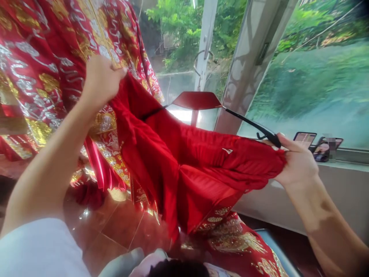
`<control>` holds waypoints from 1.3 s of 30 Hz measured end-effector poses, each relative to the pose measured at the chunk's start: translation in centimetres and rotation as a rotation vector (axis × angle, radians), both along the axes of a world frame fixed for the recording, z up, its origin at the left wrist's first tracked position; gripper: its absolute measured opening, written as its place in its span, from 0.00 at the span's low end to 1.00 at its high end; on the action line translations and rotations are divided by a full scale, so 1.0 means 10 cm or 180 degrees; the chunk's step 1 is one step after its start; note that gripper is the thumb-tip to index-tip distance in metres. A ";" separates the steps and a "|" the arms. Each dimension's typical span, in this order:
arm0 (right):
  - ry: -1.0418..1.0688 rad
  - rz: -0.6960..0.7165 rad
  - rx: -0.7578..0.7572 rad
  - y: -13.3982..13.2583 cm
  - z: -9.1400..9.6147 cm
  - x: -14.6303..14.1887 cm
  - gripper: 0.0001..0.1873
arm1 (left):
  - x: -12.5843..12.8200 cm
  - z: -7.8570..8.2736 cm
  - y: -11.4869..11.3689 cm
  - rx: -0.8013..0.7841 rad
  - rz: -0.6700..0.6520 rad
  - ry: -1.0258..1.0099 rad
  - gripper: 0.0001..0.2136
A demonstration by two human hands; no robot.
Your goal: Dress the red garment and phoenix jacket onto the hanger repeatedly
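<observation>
A red skirt (161,142) with a gathered waistband is stretched between my two hands, with gold embroidery showing on its lower part. My left hand (102,80) is closed on the waistband's left end, raised in front of an embroidered garment. My right hand (301,161) pinches the gathered right end, its thumb by the tip of a hanger (197,100). The hanger has a dark red centre, black arms and a metal hook at the top. Its left arm passes behind the red cloth, so that end is hidden. A small white tag (227,150) shows on the waistband.
Red garments (57,57) with gold and silver embroidery hang at the left. Two phones lean on the window ledge (351,163) at the right, near my right hand. Windows (317,88) stand behind. Below is a tiled floor (115,231), with a blue-edged surface (278,250) under the skirt's hem.
</observation>
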State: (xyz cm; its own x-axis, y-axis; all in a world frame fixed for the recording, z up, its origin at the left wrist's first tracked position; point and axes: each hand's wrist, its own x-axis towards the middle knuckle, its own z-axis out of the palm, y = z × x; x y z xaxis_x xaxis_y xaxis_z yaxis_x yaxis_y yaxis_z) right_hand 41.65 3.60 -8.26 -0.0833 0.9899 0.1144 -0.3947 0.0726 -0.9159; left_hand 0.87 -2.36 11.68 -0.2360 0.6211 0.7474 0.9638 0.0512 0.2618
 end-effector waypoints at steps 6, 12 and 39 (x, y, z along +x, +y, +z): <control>0.0375 0.0279 -0.0635 0.01 -0.02 -0.05 0.19 | 0.66 -0.46 -0.40 0.0159 -0.0690 -0.0474 0.12; 0.0348 0.0466 -0.0598 -0.04 0.08 -0.03 0.22 | 1.42 -1.33 -0.16 -0.1609 -0.1003 0.0823 0.10; -0.2753 -0.1824 0.1176 0.18 1.39 0.33 0.32 | 2.52 -1.05 0.89 -0.0174 -0.1896 0.1176 0.31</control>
